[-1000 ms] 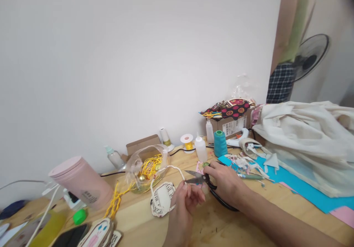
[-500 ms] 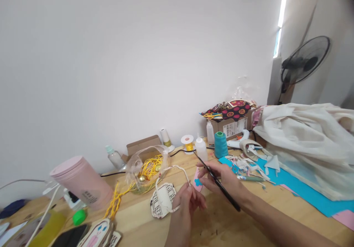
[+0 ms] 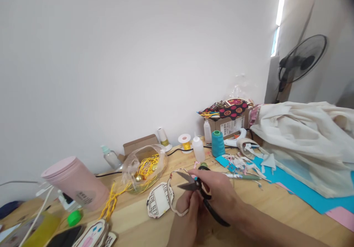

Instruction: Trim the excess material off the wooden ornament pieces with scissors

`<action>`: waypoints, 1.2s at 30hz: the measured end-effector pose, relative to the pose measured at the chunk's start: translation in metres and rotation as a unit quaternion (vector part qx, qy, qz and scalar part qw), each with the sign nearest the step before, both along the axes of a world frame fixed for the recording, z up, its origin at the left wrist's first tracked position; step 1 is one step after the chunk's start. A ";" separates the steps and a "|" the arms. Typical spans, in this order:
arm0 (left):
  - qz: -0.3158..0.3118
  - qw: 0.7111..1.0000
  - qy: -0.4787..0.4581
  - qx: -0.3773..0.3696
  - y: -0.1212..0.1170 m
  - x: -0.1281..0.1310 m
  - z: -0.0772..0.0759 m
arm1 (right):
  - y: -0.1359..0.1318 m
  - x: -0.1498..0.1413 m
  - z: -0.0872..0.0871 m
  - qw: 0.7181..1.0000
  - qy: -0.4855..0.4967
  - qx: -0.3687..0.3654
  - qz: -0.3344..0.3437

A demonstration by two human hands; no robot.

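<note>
Cream fabric strip [image 3: 169, 198], bent into a loop over the tabletop [image 3: 132, 217], between the openwork panel [image 3: 157, 201] and the hands. The left hand [image 3: 188, 204] appears to have its grip curled closed on the strip, its fingertips partly hidden; the right hand [image 3: 222, 190] has its grip wrapped about the handles of the black-handled scissors [image 3: 197, 183], whose blades stand parted. Principal hazard: the lower blade lies very near the left hand, so an off-line closure could nick a finger. Slack in the loop might also let the strip fold between the blades, giving a slanted or misplaced cut; whether blade and strip touch cannot be told.
</note>
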State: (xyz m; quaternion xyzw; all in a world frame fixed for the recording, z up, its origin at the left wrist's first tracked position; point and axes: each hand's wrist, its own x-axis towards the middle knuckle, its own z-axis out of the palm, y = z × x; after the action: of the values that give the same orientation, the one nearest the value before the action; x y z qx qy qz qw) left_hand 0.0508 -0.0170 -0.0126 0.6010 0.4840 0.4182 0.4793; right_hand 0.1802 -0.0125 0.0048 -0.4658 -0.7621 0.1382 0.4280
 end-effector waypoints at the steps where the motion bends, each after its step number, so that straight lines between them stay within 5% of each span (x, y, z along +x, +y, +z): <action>1: 0.008 1.000 0.000 0.008 -0.001 0.000 0.001 | 0.000 -0.001 -0.002 0.999 -0.019 0.025 -0.009; 5: -0.032 0.999 -0.019 -0.008 -0.007 0.006 0.007 | 0.006 0.005 -0.006 0.992 -0.047 0.095 -0.068; 9: -0.085 0.984 -0.142 -0.071 -0.006 0.008 0.004 | 0.018 0.019 -0.001 0.990 0.054 0.044 -0.120; 14: -0.111 0.963 -0.231 -0.084 0.003 -0.003 -0.004 | 0.013 0.033 0.021 0.994 0.100 -0.036 -0.036; 18: -0.105 0.962 -0.231 -0.095 0.005 -0.007 -0.008 | -0.019 0.064 0.056 0.987 -0.056 -0.109 0.105; 24: -0.114 0.968 -0.213 -0.068 0.001 -0.009 -0.007 | -0.059 0.104 0.091 0.969 -0.159 -0.151 0.116; 27: -0.135 0.971 -0.190 -0.058 -0.002 -0.009 -0.002 | -0.056 0.094 0.086 0.972 -0.144 -0.160 0.093; 31: -0.173 0.968 -0.166 -0.069 -0.007 -0.008 0.004 | -0.031 0.062 0.062 0.987 -0.005 -0.148 0.066; 36: -0.153 0.983 -0.089 -0.047 -0.009 -0.008 0.011 | -0.007 0.025 0.034 0.956 0.190 -0.217 0.057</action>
State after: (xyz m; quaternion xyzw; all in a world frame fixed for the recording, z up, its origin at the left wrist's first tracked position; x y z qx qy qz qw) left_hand 0.0425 -0.0261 -0.0019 0.6054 0.3608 0.3684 0.6063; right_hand 0.2051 -0.0191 0.0388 -0.4688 -0.6432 0.4106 0.4450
